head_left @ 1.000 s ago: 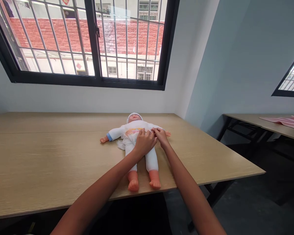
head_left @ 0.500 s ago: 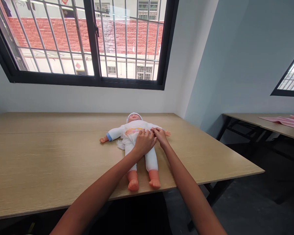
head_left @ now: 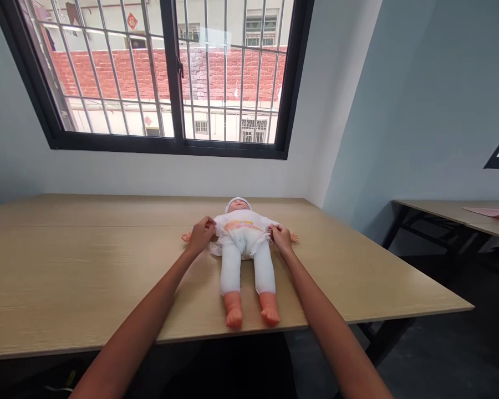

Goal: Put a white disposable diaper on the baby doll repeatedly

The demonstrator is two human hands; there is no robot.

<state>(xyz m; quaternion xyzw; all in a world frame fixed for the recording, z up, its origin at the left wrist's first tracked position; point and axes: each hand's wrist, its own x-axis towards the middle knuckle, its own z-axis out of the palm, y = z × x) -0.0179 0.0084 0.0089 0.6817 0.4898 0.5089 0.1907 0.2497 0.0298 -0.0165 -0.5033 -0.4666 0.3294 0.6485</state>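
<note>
A baby doll (head_left: 239, 219) lies on its back, head away from me and feet toward me. It wears a white cap, white clothes with an orange print across the belly, and a diaper-like white piece (head_left: 242, 244) round the hips with a sheer ruffled edge. At the doll's waist on the left, my left hand (head_left: 203, 233) is closed, fingertips pinched near the sleeve; what they hold is hidden. On the other side, my right hand (head_left: 280, 235) pinches the ruffled edge by the right hip. The doll's lower arms are partly hidden behind my hands.
The doll rests on a wooden table (head_left: 87, 277) whose front edge runs close to me. Behind it is a wall with a dark-framed barred window (head_left: 177, 145). A second table (head_left: 441, 213) with a pink cloth (head_left: 494, 213) stands to the right.
My left hand has moved off the middle of the doll's front to its left side. My right hand stays at the right hip. The camera view has shifted slightly, and the doll's hips now show.
</note>
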